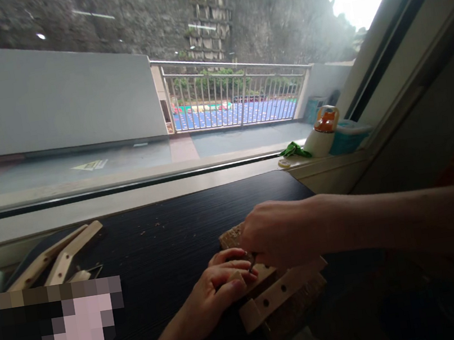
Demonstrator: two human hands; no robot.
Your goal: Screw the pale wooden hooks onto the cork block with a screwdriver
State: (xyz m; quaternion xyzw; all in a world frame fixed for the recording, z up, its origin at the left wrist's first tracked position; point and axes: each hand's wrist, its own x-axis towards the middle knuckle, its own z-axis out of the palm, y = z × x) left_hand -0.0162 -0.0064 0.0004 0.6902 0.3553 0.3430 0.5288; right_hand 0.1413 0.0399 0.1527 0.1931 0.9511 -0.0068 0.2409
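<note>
My left hand point(221, 285) grips the end of a light wooden piece point(263, 273), thumb on the near side and fingers over the top. Close against it, my right hand point(277, 233) is closed in a fist. A small dark bit shows between the two hands, but the fist hides what it belongs to. Nearer to me lies a second wooden piece point(275, 297) with round holes. Both rest on a rough, worn wooden block point(229, 236), partly covered by my right hand.
Several wooden pieces point(75, 250), some with holes, lie at the left of the dark table point(170, 246). Small shavings dot its surface. On the windowsill point(128, 195) stand a white bottle with an orange top point(321, 133), a green cloth point(294, 150) and a teal container point(348, 137).
</note>
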